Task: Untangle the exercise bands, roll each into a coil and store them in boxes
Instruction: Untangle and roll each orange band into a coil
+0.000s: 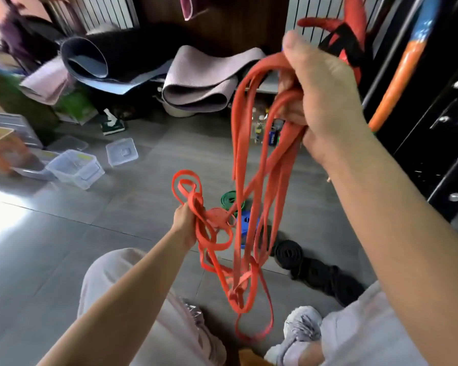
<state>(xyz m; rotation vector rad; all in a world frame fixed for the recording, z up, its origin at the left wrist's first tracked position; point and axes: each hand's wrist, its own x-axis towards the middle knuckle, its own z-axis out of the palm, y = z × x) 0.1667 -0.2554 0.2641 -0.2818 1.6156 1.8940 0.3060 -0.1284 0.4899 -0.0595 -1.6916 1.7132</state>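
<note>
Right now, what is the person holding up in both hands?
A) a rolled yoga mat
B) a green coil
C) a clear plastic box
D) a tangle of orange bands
D: the right hand and left hand both grip the tangled orange bands, whose loops hang between them.

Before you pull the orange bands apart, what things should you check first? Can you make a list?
1. Both hands have a hold: ok. The right hand grips the orange bands up high and the left hand grips loops lower down.
2. Bands free of knots: not ok. Strands cross and twist near the bottom.
3. A box open and ready: ok. A clear box sits open on the floor, its lid beside it.
4. Other bands clear of the tangle: cannot tell. The green coil and black coil lie behind the hanging strands.
5. How many orange bands: cannot tell.
</note>
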